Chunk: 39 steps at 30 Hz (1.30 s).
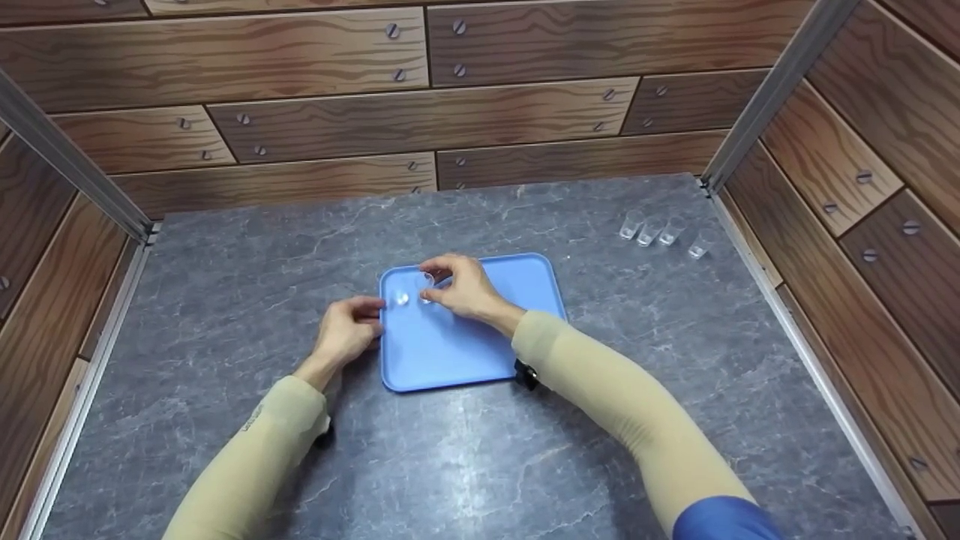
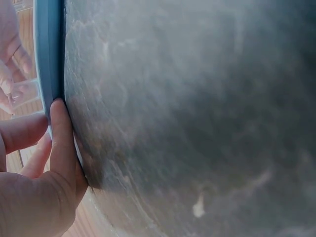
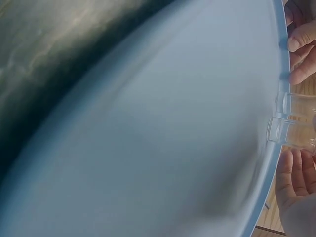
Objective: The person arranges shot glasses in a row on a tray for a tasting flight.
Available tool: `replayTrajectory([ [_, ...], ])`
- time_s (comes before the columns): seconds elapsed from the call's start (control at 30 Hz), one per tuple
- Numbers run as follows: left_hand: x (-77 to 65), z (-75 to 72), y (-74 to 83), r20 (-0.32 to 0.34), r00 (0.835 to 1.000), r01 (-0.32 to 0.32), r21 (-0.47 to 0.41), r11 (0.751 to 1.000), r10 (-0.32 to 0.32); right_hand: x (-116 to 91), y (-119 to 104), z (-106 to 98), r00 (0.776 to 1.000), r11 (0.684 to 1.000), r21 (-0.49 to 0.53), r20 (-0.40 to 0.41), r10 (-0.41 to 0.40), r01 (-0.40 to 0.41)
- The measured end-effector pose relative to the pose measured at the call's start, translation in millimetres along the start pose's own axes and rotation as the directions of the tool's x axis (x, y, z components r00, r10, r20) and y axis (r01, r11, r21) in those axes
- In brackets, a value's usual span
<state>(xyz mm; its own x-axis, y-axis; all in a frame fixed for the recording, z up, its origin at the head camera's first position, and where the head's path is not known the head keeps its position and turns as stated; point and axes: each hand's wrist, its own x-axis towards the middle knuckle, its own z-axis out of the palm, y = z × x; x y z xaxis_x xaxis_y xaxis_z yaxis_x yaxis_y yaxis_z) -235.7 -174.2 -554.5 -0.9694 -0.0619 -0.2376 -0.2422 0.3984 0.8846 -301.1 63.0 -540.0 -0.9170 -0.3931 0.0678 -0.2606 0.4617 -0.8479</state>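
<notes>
We find the right hand [image 1: 463, 289] pinching a transparent cup [image 1: 427, 280] between thumb and fingers at the far left part of the smooth blue tray [image 1: 465, 352], a rounded rectangle with a raised rim. A 2nd cup [image 1: 402, 298] stands on the tray just beside it. The left hand [image 1: 345, 330] rests its fingertips, slightly parted, against the left rim. We note 4 tapered clear cups [image 1: 646, 234] at far right on the grey, marble-veined tabletop [image 1: 247, 300]

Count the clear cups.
6: four cups far right on the grey table, one cup in the blue tray near its far left corner, one cup beside it in the right hand. The hand could hide more.
</notes>
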Motion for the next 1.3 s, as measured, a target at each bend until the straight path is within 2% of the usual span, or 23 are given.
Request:
replayTrajectory([
  [0.23,-0.5,-1.0,-0.1,0.001,1.0,-0.013,-0.008,1.0,0.013,-4,0,-9,1.0,1.0,-0.026,0.013,-0.016,0.016],
  [0.47,-1.1,-1.5,-0.2,0.012,1.0,-0.009,-0.013,1.0,0.009,-15,5,-35,0.998,0.998,-0.005,-0.005,-0.058,0.058],
  [0.8,-1.8,-1.4,0.0,0.017,1.0,-0.012,-0.003,1.0,0.012,-34,18,-99,0.988,0.997,0.015,-0.135,-0.07,0.072],
  [1.0,-3.3,-1.6,0.5,0.025,1.0,-0.015,0.008,1.0,0.015,-50,29,-139,0.978,0.999,-0.021,-0.203,-0.048,0.045],
  [1.2,-2.3,-2.6,0.0,0.028,1.0,-0.002,-0.006,1.0,0.002,-66,38,-178,0.965,1.0,-0.009,-0.263,-0.005,0.003],
  [1.3,-1.7,-2.0,-0.3,0.031,1.0,0.004,0.004,1.0,-0.004,-75,46,-197,0.954,0.999,-0.042,-0.299,0.005,-0.018],
])
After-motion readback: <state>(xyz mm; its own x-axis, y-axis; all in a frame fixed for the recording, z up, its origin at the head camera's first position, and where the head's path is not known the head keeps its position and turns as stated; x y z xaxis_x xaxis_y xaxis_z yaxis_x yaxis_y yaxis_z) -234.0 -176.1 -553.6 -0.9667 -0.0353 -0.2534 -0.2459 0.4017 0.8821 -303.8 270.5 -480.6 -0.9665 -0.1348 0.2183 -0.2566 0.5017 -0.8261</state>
